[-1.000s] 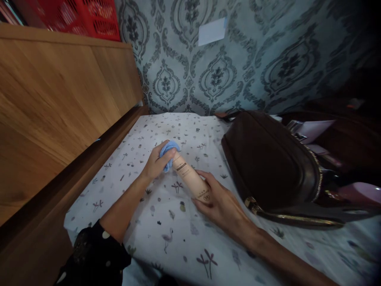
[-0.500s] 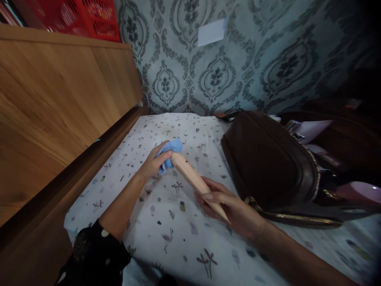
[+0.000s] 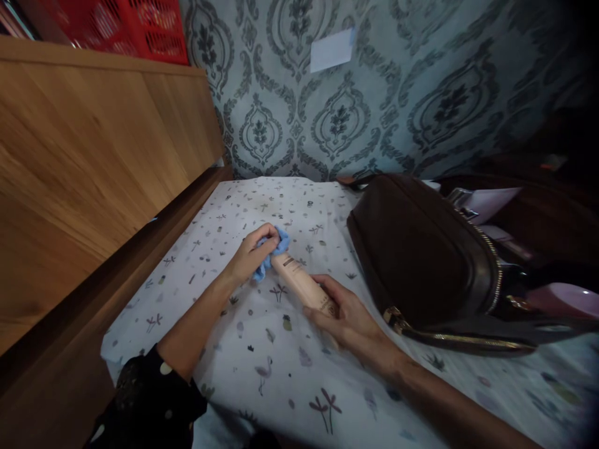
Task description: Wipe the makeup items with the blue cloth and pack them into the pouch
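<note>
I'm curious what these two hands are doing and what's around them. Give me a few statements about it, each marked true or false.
1. The left hand holds a blue cloth. True.
2. The tube lies untouched on the sheet. False: the right hand grips it.
3. The brown bag is to the right of the tube. True.
4. The bag is zipped shut. False: it is open, with things showing inside.
5. The red basket is beside the bag. False: it is at the upper left, by the top edge of the wooden panel.
6. A white paper is on the wall. True.
</note>
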Available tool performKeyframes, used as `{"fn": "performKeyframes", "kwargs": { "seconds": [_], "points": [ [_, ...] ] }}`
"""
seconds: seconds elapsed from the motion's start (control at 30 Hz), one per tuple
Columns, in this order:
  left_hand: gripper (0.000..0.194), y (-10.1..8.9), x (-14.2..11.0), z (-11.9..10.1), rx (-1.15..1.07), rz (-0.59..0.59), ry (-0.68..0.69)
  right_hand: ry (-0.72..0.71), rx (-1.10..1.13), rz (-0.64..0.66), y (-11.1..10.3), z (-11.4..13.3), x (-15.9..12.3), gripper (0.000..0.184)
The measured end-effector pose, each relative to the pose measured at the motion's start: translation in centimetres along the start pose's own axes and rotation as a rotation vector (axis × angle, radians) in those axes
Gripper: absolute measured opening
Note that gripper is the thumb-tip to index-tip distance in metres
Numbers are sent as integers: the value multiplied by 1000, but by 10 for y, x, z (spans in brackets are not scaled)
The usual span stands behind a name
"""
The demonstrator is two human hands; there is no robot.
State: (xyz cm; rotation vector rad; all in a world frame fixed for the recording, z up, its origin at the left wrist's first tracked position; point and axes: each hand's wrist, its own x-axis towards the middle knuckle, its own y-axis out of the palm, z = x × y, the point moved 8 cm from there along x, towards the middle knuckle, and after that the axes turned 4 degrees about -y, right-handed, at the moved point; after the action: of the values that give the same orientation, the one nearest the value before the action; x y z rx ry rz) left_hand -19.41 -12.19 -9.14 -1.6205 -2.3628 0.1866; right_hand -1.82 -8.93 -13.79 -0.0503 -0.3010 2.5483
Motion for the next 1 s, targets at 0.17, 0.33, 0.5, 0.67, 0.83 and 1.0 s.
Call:
{"fn": "performKeyframes", "kwargs": {
  "seconds": [0.17, 0.33, 0.5, 0.67, 0.83, 1.0],
  "points": [
    [20, 3, -2, -9, 78, 59, 91, 78, 191, 5, 0, 2, -3, 48],
    [28, 5, -4, -9, -4, 134, 100, 322, 581, -53, 2, -17, -10, 53],
    [41, 5, -6, -12, -89, 172, 88, 326, 979, 227, 20, -11, -8, 28],
    [40, 9, -7, -15, 144, 170, 62, 328, 1142, 320, 23, -6, -7, 29],
    [29, -3, -8, -25, 341, -59, 65, 289, 981, 178, 12, -4, -5, 37],
    [28, -14, -8, -27, 335, -172, 62, 141, 534, 58, 1, -5, 0, 54]
  ]
}}
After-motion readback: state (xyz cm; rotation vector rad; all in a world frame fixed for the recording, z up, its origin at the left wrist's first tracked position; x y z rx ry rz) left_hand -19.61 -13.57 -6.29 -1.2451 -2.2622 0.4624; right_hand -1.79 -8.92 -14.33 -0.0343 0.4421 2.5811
